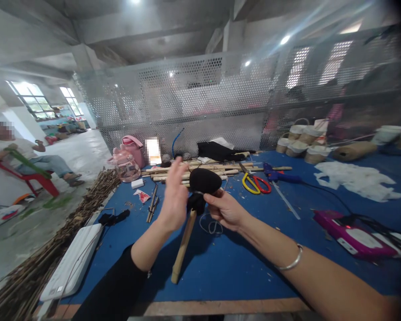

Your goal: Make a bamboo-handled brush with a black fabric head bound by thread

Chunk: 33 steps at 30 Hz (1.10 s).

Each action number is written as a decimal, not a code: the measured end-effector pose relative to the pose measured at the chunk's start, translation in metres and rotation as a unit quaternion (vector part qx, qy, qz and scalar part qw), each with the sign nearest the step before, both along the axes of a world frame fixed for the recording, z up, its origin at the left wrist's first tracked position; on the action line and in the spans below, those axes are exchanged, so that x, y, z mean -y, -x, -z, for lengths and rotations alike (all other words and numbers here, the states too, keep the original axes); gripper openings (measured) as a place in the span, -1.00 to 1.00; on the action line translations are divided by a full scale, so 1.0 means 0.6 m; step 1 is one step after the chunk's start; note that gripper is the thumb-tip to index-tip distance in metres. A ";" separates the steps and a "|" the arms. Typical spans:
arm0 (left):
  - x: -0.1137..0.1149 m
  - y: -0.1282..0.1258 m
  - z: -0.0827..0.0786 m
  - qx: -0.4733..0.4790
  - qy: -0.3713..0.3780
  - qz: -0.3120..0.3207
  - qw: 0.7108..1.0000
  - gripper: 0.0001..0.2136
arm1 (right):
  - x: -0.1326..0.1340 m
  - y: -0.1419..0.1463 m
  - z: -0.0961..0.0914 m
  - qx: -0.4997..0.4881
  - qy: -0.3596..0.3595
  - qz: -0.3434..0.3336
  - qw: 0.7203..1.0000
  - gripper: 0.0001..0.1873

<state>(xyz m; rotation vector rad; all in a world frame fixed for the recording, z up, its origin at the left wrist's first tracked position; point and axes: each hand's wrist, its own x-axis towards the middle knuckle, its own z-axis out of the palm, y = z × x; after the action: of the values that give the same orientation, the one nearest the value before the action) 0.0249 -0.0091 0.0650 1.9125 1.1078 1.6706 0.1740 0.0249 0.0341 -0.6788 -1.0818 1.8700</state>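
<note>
A bamboo stick (183, 247) slants up from the blue table to a rounded head covered in black cloth (205, 180). The cloth is gathered below the head, with a thin pale tie around the neck. My right hand (227, 209) is closed, thumb and fingers pinching the gathered neck from the right. Fingers stretched upward, my left hand (174, 196) is open along the left side of the black head; whether its palm touches the cloth I cannot tell. A loop of thin pale cord (211, 225) hangs below my right hand.
Yellow-and-red-handled scissors (255, 183) and a blue glue gun (280, 176) lie ahead right. Bamboo sticks (217, 170) lie behind the hands. A white power bank (72, 261) is at left, a magenta device (352, 236) at right. A seated person (23, 154) is far left.
</note>
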 end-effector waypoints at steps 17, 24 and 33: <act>-0.005 -0.021 -0.016 -0.196 0.089 -0.014 0.976 -0.46 | 0.010 0.008 0.005 0.050 0.012 0.025 0.998 -0.49; 0.032 -0.042 0.025 -0.031 0.208 -0.034 0.977 -0.41 | 0.001 0.015 0.005 0.084 -0.006 0.087 0.993 -0.52; 0.026 -0.046 0.059 -0.001 0.261 -0.042 0.964 -0.68 | -0.011 -0.007 0.007 0.190 -0.165 0.113 0.961 -0.61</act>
<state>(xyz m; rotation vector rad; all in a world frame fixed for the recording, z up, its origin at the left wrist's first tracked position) 0.0527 -0.0246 0.0298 1.5437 1.4714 1.2463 0.1784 0.0313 0.0299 -0.9424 -1.4539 1.3507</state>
